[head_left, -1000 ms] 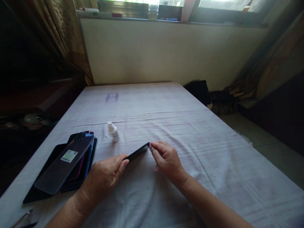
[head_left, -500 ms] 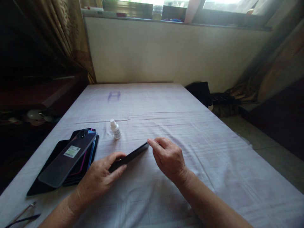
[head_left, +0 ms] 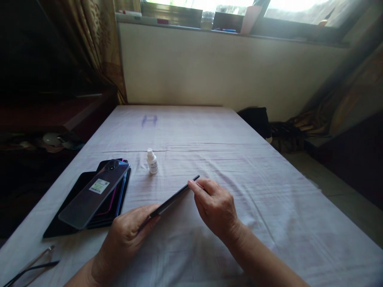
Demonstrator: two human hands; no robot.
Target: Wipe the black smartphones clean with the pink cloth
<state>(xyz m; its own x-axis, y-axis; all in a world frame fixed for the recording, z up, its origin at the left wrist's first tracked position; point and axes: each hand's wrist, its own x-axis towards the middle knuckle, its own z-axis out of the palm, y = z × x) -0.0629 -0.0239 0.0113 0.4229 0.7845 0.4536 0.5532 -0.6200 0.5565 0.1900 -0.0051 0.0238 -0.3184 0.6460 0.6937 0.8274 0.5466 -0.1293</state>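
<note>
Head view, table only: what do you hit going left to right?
Tweezers → stack of phone back covers → left hand → small white bottle → dark phone held on edge → right hand.

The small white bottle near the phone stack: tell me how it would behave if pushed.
The small white bottle looks light, and probably tips easily, standing tall and narrow on wrinkled cloth. Once down, its seemingly round body would likely roll.
</note>
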